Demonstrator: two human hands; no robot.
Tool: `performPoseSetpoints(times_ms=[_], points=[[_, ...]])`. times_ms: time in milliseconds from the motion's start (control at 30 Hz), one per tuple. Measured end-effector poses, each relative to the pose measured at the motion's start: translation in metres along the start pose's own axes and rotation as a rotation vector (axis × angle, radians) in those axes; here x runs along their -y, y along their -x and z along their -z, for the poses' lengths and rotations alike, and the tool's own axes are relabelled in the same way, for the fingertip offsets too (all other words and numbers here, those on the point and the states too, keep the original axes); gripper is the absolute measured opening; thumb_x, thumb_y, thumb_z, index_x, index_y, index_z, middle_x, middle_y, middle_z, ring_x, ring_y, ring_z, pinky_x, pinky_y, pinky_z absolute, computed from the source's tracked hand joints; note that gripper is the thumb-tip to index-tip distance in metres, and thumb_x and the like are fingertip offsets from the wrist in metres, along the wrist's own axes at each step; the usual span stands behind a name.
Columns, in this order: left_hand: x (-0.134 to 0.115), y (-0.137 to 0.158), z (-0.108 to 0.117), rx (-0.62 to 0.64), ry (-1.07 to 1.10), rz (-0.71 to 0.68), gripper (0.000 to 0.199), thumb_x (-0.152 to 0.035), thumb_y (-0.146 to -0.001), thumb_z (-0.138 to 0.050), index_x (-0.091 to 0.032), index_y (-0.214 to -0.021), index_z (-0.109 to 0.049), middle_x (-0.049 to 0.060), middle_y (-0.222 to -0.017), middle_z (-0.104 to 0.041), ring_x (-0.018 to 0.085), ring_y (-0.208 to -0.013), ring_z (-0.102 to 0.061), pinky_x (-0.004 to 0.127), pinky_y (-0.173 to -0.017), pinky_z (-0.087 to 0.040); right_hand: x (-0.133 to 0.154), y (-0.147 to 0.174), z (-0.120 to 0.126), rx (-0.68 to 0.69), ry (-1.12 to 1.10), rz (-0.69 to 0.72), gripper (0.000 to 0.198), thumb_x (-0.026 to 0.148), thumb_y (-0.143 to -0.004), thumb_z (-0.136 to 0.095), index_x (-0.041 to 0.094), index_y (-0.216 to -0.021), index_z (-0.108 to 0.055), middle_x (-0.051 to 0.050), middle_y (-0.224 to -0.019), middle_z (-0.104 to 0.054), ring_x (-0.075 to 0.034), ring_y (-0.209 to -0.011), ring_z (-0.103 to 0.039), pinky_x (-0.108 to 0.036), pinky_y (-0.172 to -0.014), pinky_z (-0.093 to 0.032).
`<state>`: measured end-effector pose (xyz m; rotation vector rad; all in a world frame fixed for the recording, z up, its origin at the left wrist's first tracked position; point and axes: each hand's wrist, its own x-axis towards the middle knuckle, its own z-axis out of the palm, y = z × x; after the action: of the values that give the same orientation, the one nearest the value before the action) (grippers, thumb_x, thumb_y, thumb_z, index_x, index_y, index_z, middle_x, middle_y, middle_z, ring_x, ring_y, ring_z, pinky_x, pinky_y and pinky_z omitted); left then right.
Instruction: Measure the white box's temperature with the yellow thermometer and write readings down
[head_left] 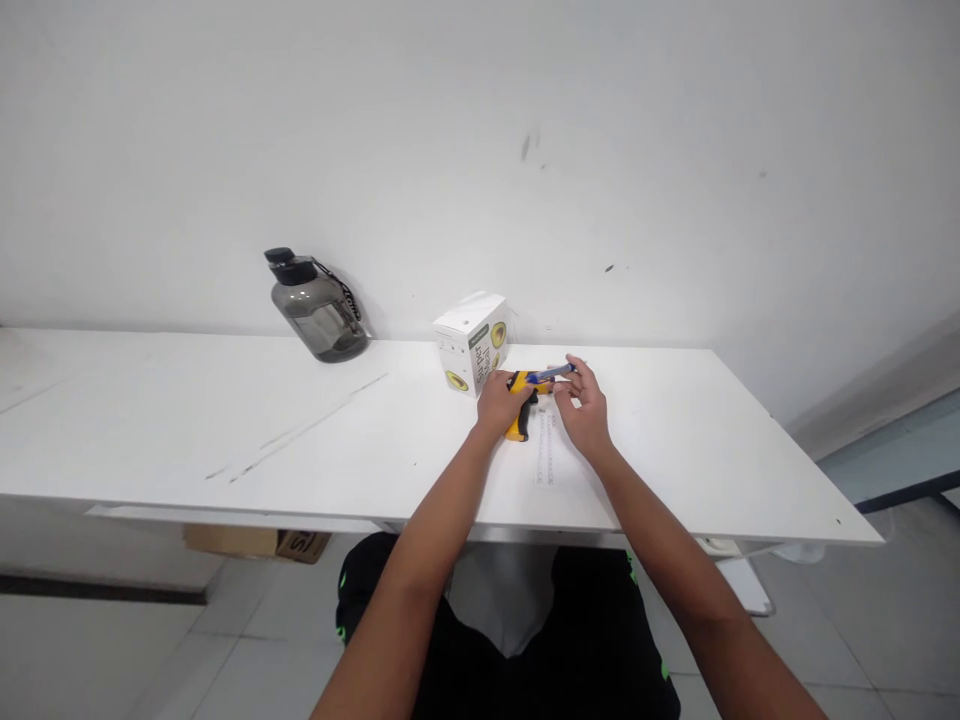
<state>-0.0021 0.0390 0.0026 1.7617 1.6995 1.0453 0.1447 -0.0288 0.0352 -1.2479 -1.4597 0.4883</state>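
- Yellow-and-black pistol-grip tool (pixel 514 431): at the left hand, above the white table (pixel 300 430), right of the avocado-printed box; handle points down toward the near edge.
- Far left, below table level: brown cardboard box (pixel 232 540), dark lettering on its right end.
- Left, on the table near the wall (pixel 375 150): translucent grey bottle (pixel 315 310), black cap and a lettered strap.
- Centre: white box (pixel 472 345), upright, avocado pictures and a green label on its sides; stands just behind the left hand.
- Left hand (pixel 501 405): clamped on the tool, thumb laid across its upper part; other fingers largely hidden.
- Blue pen-like item (pixel 555 372): lies across the top of the tool, one end at the left thumb, the other at the right fingertips. Exact type too small to tell.
- Below it, on the table: column of faint small print (pixel 545 455); sheet edges hard to make out.
- Right hand (pixel 585 412): thumb and forefinger apart, curled about the blue item's right end; cannot tell whether they pinch it.
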Motion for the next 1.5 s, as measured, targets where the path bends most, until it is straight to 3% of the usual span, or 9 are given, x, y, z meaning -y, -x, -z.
performPoseSetpoints(times_ms=[100,200,300,400,533,667,767,933,1500], points=[[-0.001,0.0,0.0,0.0,-0.01,0.013,0.037,-0.042,-0.078,-0.067,-0.02,-0.108,-0.064,0.01,-0.122,-0.062,0.024,-0.105,-0.061,0.034,-0.09,-0.046,0.009,-0.002,0.009,0.042,-0.005,0.014,0.034,0.049,-0.086,-0.054,0.021,-0.103,-0.063,-0.002,-0.074,-0.065,-0.016,-0.068,-0.058,-0.029,-0.066,-0.047],[-0.002,0.001,0.0,0.008,-0.003,0.02,0.038,-0.042,-0.079,-0.065,-0.019,-0.11,-0.063,0.01,-0.122,-0.06,0.024,-0.105,-0.062,0.034,-0.09,-0.047,0.008,-0.001,0.018,0.238,0.114,0.101,0.035,0.054,-0.085,-0.055,0.021,-0.078,-0.065,-0.002,-0.069,-0.063,-0.016,-0.065,-0.057,-0.028,-0.066,-0.045],[-0.003,0.002,0.0,0.015,0.004,0.026,0.039,-0.043,-0.08,-0.065,-0.019,-0.111,-0.062,0.01,-0.122,-0.059,0.024,-0.104,-0.062,0.034,-0.09,-0.047,-0.011,0.004,0.024,0.357,0.153,0.064,0.039,0.054,-0.09,-0.048,0.022,-0.085,-0.069,-0.003,-0.077,-0.068,-0.017,-0.072,-0.063,-0.028,-0.07,-0.047],[-0.004,0.003,0.0,0.019,0.012,0.033,0.039,-0.042,-0.08,-0.064,-0.018,-0.111,-0.062,0.01,-0.122,-0.059,0.024,-0.105,-0.062,0.034,-0.09,-0.046,-0.037,0.006,0.024,0.362,0.018,-0.154,0.048,0.055,-0.086,-0.053,0.022,-0.12,-0.061,0.0,-0.074,-0.068,-0.014,-0.06,-0.059,-0.028,-0.063,-0.048],[-0.004,0.003,-0.001,0.02,0.034,0.05,0.039,-0.042,-0.079,-0.065,-0.019,-0.111,-0.061,0.009,-0.123,-0.059,0.024,-0.107,-0.061,0.033,-0.09,-0.046,-0.054,0.002,0.021,0.328,-0.281,-0.34,0.051,0.056,-0.078,-0.063,0.02,-0.114,-0.06,-0.006,-0.096,-0.073,-0.007,-0.047,-0.046,-0.026,-0.05,-0.043],[-0.004,0.003,0.0,0.024,0.049,0.062,0.037,-0.042,-0.079,-0.065,-0.021,-0.11,-0.061,0.009,-0.124,-0.059,0.023,-0.105,-0.061,0.033,-0.091,-0.045,-0.049,0.002,0.021,0.342,-0.181,-0.297,0.04,0.046,-0.072,-0.07,0.02,-0.102,-0.068,-0.006,-0.096,-0.073,-0.014,-0.069,-0.062,-0.029,-0.066,-0.05],[-0.003,0.003,0.0,0.031,0.046,0.072,0.038,-0.042,-0.079,-0.065,-0.021,-0.11,-0.061,0.009,-0.126,-0.058,0.024,-0.105,-0.061,0.034,-0.09,-0.046,-0.047,0.003,0.022,0.368,-0.022,-0.218,0.027,0.04,-0.074,-0.066,0.021,-0.091,-0.072,-0.006,-0.098,-0.073,-0.02,-0.089,-0.065,-0.034,-0.08,-0.051],[-0.002,0.003,0.0,0.035,0.061,0.064,0.039,-0.043,-0.079,-0.066,-0.021,-0.111,-0.06,0.009,-0.125,-0.058,0.023,-0.104,-0.061,0.033,-0.09,-0.046,-0.054,0.003,0.023,0.409,0.039,-0.291,0.023,0.038,-0.075,-0.057,0.02,-0.074,-0.071,-0.001,-0.065,-0.065,-0.017,-0.064,-0.058,-0.031,-0.062,-0.047],[-0.006,0.004,0.002,0.038,0.082,0.086,0.046,-0.046,-0.074,-0.072,-0.021,-0.111,-0.06,0.009,-0.127,-0.057,0.023,-0.105,-0.061,0.033,-0.089,-0.046,-0.041,0.006,0.024,0.398,0.119,-0.271,0.02,0.035,-0.075,-0.054,0.021,-0.069,-0.067,-0.001,-0.068,-0.064,-0.017,-0.067,-0.056,-0.03,-0.063,-0.044]])
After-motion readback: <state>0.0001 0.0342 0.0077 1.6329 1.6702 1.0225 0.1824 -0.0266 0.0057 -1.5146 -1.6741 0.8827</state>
